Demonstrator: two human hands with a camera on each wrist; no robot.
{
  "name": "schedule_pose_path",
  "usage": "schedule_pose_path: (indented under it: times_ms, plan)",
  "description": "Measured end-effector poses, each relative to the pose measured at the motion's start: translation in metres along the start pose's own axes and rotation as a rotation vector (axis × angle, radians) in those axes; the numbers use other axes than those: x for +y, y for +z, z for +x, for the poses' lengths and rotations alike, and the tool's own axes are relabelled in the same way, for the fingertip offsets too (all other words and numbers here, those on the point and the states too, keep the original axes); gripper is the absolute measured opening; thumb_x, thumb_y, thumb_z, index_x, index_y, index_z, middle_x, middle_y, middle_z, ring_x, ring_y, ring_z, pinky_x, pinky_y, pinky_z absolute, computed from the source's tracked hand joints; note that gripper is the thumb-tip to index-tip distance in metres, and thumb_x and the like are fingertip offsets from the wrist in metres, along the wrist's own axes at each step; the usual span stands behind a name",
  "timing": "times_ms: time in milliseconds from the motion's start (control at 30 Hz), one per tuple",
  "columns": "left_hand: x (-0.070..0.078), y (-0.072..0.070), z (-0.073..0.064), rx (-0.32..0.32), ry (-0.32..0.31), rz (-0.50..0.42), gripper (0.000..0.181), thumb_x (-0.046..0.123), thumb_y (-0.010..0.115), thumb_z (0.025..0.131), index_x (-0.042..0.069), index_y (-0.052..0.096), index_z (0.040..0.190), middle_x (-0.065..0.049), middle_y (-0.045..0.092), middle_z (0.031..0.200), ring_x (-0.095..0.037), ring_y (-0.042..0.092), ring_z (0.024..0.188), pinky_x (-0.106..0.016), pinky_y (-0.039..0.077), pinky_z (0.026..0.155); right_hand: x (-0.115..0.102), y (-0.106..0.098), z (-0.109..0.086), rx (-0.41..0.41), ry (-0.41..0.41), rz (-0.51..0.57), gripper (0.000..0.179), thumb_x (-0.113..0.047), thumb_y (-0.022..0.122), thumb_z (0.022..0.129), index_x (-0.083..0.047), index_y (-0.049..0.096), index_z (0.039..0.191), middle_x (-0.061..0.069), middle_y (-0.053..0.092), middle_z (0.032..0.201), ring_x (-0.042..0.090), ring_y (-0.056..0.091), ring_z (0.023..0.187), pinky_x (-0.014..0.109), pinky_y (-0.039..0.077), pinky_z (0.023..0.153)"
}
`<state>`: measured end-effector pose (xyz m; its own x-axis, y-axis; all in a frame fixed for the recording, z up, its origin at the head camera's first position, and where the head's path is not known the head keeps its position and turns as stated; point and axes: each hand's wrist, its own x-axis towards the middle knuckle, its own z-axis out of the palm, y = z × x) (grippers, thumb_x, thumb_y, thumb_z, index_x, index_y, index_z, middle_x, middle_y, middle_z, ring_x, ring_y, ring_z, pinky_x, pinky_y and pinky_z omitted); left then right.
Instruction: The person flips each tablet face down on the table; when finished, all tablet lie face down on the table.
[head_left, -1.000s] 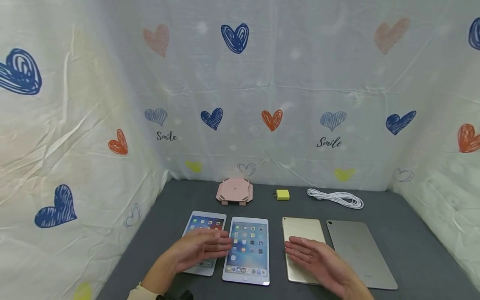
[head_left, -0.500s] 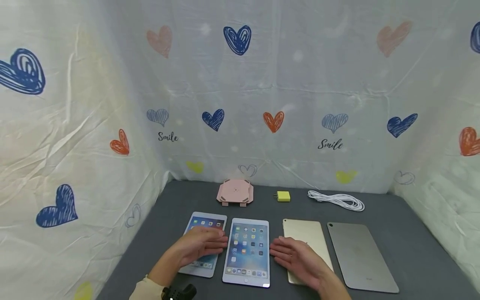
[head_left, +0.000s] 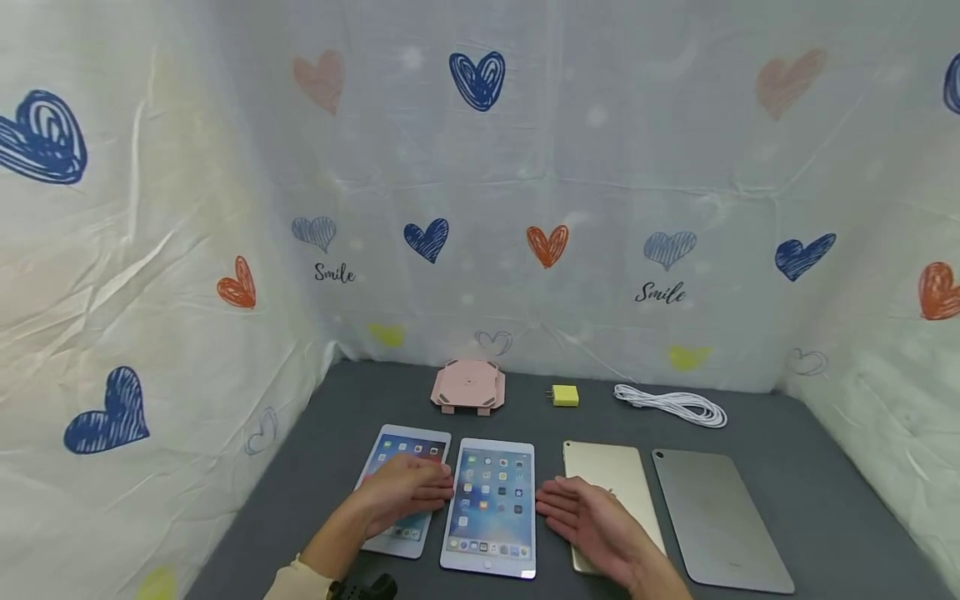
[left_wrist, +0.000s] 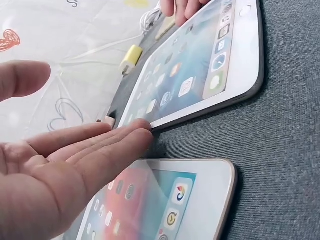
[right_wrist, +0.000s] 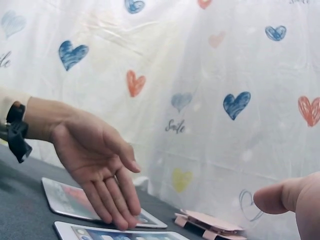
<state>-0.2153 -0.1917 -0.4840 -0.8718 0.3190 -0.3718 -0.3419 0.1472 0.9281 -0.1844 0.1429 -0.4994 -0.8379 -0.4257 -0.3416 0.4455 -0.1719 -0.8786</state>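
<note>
A white-framed tablet lies screen up between the two hands, its home screen lit. At its left edge are the straight fingertips of my left hand, and the palm hangs over a second lit tablet. In the left wrist view the left fingertips come right to the middle tablet's side. My right hand faces it with fingers extended close to the right edge, over part of a gold tablet lying back up. Neither hand grips anything.
A grey tablet lies back up at the far right. Along the back stand a pink stand, a yellow charger plug and a coiled white cable. A heart-printed curtain encloses the dark table.
My right hand has moved left from over the gold tablet to the middle tablet's right edge. The left fingertips have drawn back slightly to its left edge.
</note>
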Motion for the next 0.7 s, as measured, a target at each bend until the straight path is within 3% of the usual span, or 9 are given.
schedule_pose_path:
  times_ms: [233, 400, 567, 700]
  plan:
    - [0.002, 0.0, -0.002, 0.028, -0.029, 0.034, 0.056, 0.024, 0.061, 0.112, -0.022, 0.055, 0.144, -0.039, 0.063, 0.144, -0.045, 0.068, 0.134, -0.057, 0.057, 0.114, -0.001, 0.001, 0.0, 0.007, -0.002, -0.007, 0.084, -0.043, 0.052, 0.113, 0.021, 0.026, 0.161, 0.042, 0.028, 0.17, 0.05, 0.034, 0.162, 0.056, 0.03, 0.136]
    - [0.002, 0.001, -0.001, 0.034, -0.036, 0.033, 0.06, 0.026, 0.061, 0.112, -0.022, 0.052, 0.147, -0.039, 0.062, 0.146, -0.044, 0.069, 0.133, -0.056, 0.058, 0.113, -0.003, 0.005, 0.002, 0.043, 0.004, -0.014, 0.078, -0.039, 0.051, 0.114, 0.02, 0.03, 0.16, 0.042, 0.032, 0.169, 0.049, 0.039, 0.159, 0.057, 0.033, 0.135]
    - [0.002, 0.002, 0.001, 0.046, -0.039, -0.001, 0.062, 0.025, 0.06, 0.111, -0.019, 0.047, 0.152, -0.038, 0.063, 0.144, -0.041, 0.072, 0.129, -0.053, 0.061, 0.11, -0.004, 0.009, 0.004, 0.134, 0.005, -0.03, 0.071, -0.035, 0.049, 0.112, 0.019, 0.037, 0.157, 0.042, 0.04, 0.164, 0.047, 0.05, 0.152, 0.057, 0.039, 0.131]
    - [0.001, 0.003, 0.004, 0.048, -0.036, -0.028, 0.058, 0.026, 0.059, 0.111, -0.017, 0.051, 0.149, -0.035, 0.065, 0.142, -0.041, 0.072, 0.129, -0.051, 0.062, 0.109, -0.004, 0.014, 0.007, 0.225, -0.008, -0.006, 0.064, -0.03, 0.05, 0.11, 0.018, 0.043, 0.151, 0.042, 0.047, 0.157, 0.045, 0.057, 0.145, 0.058, 0.043, 0.129]
